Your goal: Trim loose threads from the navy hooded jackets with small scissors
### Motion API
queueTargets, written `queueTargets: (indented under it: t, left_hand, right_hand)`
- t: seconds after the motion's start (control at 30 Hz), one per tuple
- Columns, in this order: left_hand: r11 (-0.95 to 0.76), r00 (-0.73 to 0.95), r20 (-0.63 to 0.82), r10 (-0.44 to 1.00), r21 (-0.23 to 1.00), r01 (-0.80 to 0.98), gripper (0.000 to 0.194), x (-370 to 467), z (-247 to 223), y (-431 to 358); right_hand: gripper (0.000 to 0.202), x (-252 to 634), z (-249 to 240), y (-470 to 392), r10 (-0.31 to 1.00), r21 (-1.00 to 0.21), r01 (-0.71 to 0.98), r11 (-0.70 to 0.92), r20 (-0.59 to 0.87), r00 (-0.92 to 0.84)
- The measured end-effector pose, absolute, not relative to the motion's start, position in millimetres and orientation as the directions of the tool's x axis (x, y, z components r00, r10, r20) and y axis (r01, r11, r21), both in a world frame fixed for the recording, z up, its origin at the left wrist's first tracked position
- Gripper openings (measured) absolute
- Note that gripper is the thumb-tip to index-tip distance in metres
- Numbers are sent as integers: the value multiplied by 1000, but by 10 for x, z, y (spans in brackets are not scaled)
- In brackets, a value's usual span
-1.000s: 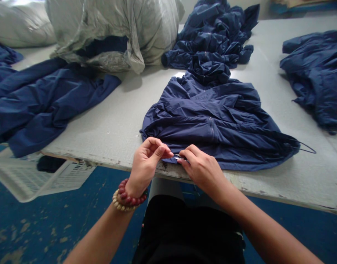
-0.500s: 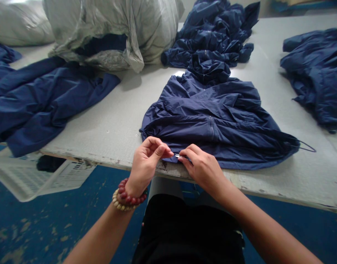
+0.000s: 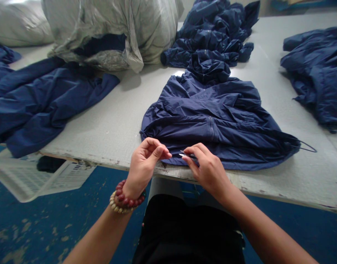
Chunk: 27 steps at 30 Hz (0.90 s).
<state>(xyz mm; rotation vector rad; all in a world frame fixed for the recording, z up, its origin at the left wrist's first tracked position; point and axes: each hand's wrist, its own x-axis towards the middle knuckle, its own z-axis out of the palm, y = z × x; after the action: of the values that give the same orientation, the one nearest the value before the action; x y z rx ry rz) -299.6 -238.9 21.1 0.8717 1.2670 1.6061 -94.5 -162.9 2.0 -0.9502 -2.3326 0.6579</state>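
Note:
A navy jacket (image 3: 201,106) lies spread on the table, its hem along the front edge. Over the hem, my right hand (image 3: 209,168) grips small metal thread snips (image 3: 181,154). Their two pointed tips stick out to the left, slightly apart; the rest is hidden in the fingers. Just left of the tips, my left hand (image 3: 146,157) is pinched, thumb against fingertips. Whatever it pinches is too fine to make out. Red and cream bead bracelets (image 3: 127,198) circle the left wrist.
Navy garments lie at the left (image 3: 47,99), the back (image 3: 209,36) and the right (image 3: 319,73) of the table (image 3: 113,121). A big grey bag (image 3: 154,29) stands behind. Below the left edge is a white plastic basket (image 3: 42,183). A cord loop (image 3: 308,147) sticks out from the hem.
My right hand has drawn a little to the right, and the snips' tips now show apart and separate from my left fingers. My left hand has shifted slightly left, still pinched.

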Motion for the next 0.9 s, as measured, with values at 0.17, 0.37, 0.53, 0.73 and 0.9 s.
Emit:
queueTargets:
  t: [0.17,0.37,0.53,0.73,0.9]
  left_hand:
    - [-52,-373,-33,927,976,-214,23,-3006,203,-2446]
    - [-63,-366,-20,930,975,-214,21,-2967,191,-2504]
    - [-105,-466,25,885,984,-146,21,-3021,220,-2767]
    - [-120,-720,42,692,991,-57,24,-3413,224,-3512]
    - [182,-899,-5,437,980,83,34,-4184,-372,-4471]
  right_hand:
    - [16,-869,45,-1738,758,-700,429,572,250,-603]
    - [48,-1071,131,-2016,768,-928,224,298,94,-633]
    - [26,-1428,126,-2150,762,-974,147,173,39,-646]
    - [21,-2147,-5,-2455,623,-990,32,139,62,-779]
    - [23,-2722,-237,-2890,428,-986,54,159,20,-903]
